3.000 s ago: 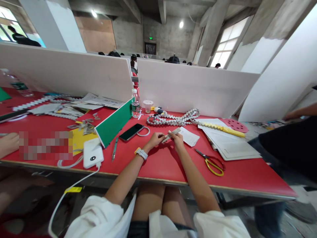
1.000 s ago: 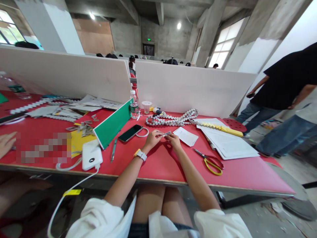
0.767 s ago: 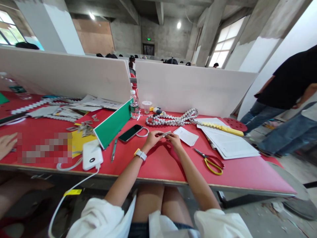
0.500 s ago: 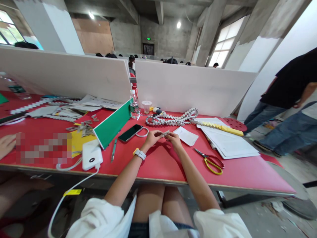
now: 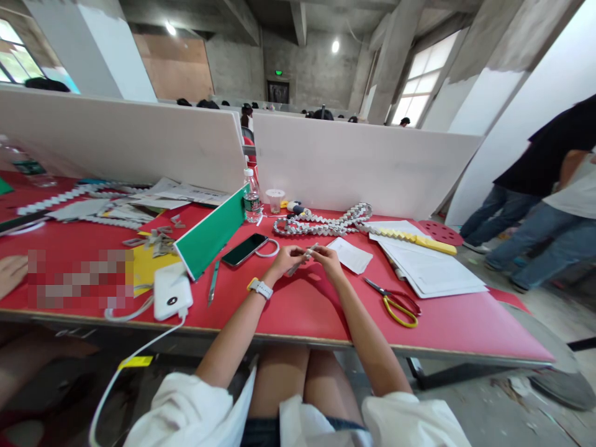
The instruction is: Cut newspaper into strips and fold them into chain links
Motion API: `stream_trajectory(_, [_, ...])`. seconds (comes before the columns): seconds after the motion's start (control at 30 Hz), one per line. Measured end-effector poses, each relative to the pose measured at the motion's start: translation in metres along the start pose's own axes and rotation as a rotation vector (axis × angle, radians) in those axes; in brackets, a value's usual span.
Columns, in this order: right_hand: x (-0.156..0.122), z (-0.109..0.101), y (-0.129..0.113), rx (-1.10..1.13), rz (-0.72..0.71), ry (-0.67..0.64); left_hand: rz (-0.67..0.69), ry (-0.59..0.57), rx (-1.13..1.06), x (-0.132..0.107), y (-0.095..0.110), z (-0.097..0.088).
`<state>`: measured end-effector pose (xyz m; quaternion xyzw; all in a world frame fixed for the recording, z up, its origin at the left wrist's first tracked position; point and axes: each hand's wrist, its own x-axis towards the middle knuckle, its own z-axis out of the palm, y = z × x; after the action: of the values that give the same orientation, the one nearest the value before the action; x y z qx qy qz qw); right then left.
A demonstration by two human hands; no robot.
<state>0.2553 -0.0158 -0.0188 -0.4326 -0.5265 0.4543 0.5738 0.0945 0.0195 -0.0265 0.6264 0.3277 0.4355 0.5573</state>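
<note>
Above the red table [image 5: 307, 313], my left hand [image 5: 285, 261] and my right hand [image 5: 328, 259] meet, fingertips pinched together. Between them is a small greyish-white folded paper strip [image 5: 309, 251], partly covered by the fingers. Just beyond lies a long zigzag chain of folded paper [image 5: 326, 223], with a yellow section at its right end. Beside my right hand rests a small stack of white paper pieces [image 5: 350, 256]. To the left of my left hand is a black phone [image 5: 244, 249] with a white cable ring.
Scissors [image 5: 395, 305] with red and yellow handles lie at right, near white sheets [image 5: 431, 267]. A green panel [image 5: 212, 233], power bank [image 5: 172, 290], pen [image 5: 213, 282] and bottle [image 5: 252, 197] stand or lie left. Another person's hand [image 5: 13, 273] rests far left. White boards [image 5: 363, 164] border the back.
My fingers have shifted slightly around the folded paper strip, and more of it shows below my left fingertips. At right, the standing people have changed position.
</note>
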Motion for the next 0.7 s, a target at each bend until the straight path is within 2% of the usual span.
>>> stream_trajectory(0.13, [0.0025, -0.0017, 0.0024, -0.054, 0.007, 0.119, -0.013, -0.058, 0.009, -0.0045, 0.0070, 0.0028])
stream_trajectory(0.27, [0.0037, -0.0032, 0.0038, -0.022, 0.026, 0.159, -0.051, -0.132, -0.056, -0.0062, 0.0090, 0.0039])
stream_trajectory(0.5, [0.0041, -0.0013, 0.0059, -0.026, 0.040, 0.186, -0.081, -0.110, -0.001, -0.0039, 0.0014, 0.0044])
stream_trajectory(0.7, [0.0030, -0.0006, 0.0051, -0.015, 0.037, 0.167, -0.130, -0.121, -0.061, -0.0058, 0.0026, 0.0055])
